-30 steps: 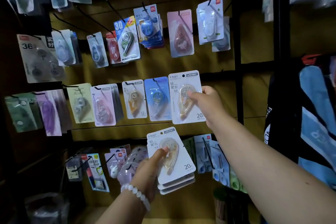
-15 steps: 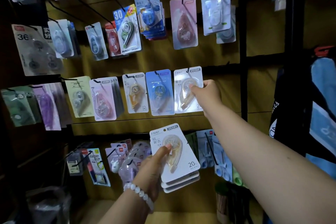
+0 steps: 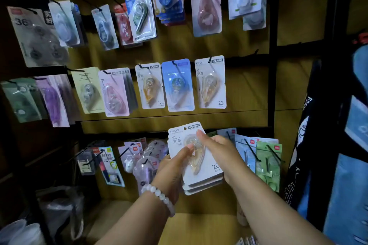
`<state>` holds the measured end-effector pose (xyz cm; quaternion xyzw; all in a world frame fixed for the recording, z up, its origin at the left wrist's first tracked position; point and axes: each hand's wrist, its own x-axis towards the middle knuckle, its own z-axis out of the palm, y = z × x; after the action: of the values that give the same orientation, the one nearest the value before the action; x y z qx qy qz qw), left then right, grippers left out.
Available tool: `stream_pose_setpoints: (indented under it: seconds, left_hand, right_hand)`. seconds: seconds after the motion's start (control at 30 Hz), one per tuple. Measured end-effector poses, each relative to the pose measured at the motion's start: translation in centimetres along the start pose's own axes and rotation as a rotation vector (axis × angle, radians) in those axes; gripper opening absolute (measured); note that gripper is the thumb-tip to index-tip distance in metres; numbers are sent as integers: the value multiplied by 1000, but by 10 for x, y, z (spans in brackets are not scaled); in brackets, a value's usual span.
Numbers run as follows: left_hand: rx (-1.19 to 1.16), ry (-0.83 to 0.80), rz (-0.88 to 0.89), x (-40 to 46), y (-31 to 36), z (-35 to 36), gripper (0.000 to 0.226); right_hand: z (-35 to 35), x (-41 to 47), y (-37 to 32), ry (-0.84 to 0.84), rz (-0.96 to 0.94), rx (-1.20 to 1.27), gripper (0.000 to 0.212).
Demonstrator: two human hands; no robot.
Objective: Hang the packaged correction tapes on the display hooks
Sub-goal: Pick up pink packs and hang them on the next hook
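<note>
Holding white-carded tape packs (image 3: 201, 167) | both hands (image 3: 171, 167) | clear teardrop blisters

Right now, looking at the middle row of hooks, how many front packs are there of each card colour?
Green pack: 1
Purple pack: 1
Pale yellow pack: 1
Pink pack: 1
White packs: 2
Blue pack: 1
Total: 7

White tape-pack stack (image 3: 201, 167) tilted, below hung pack (image 3: 211, 82).

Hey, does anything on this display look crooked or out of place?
Nothing stands out. The white-carded correction tape hangs straight on its hook, and the stack of matching white packs is held tidily between both hands.
</note>
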<state>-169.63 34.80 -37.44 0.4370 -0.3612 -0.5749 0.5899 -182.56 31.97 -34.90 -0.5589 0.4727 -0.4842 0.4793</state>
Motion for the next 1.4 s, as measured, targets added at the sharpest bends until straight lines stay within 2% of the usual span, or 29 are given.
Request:
stream_pose_setpoints:
  seconds: [0.2, 0.37, 0.57, 0.73, 0.9, 1.1, 1.27, 1.4]
  left_hand:
    - [-10, 2, 23, -1, -3, -3, 61]
    - [-64, -29, -2, 1, -4, -4, 61]
    - [-121, -21, -45, -1, -4, -6, 58]
    - [-128, 0, -97, -3, -6, -10, 45]
    - [-90, -4, -82, 0, -5, -17, 57]
    - [-45, -11, -67, 2, 2, -15, 47]
    - [-46, 27, -72, 1, 5, -12, 44]
    - [-21, 46, -71, 2, 4, -11, 57]
  right_hand:
    - [5, -3, 2, 33, -15, -13, 36]
    - [4, 0, 5, 36, -1, 193, 26]
    - [1, 9, 11, 54, -5, 286, 17]
    - [-4, 13, 14, 61, 10, 381, 15]
    - [-13, 14, 2, 241, -241, 320, 21]
    - [-27, 30, -56, 261, -441, 326, 21]
    - [-34, 44, -87, 297, -509, 276, 23]
    - [-34, 53, -92, 297, -483, 235, 26]
